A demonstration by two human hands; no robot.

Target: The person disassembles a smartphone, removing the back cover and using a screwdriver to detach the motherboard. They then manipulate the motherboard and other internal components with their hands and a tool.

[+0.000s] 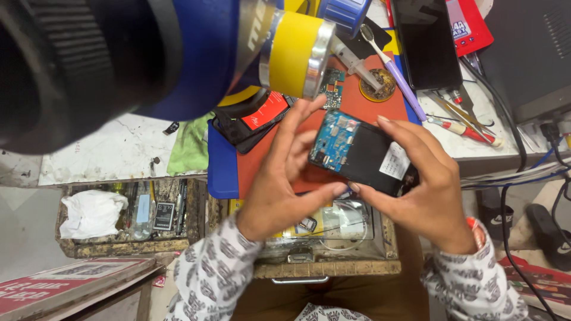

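Between both sets of fingers, an opened phone with its blue circuit board exposed is gripped above the red mat. Left hand clasps its left end; right hand grasps its right end. Beyond the fingertips lies a purple toothbrush on the bench.

left hand: fingers curled, thumb extended right | right hand: fingers spread, pinching | thumbs nearly touching

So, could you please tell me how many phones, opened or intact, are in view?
3: an opened black phone with a bare blue circuit board held in both hands, a black phone lying screen-up at the top, and a dark one left of the hands; clutter may hide more.
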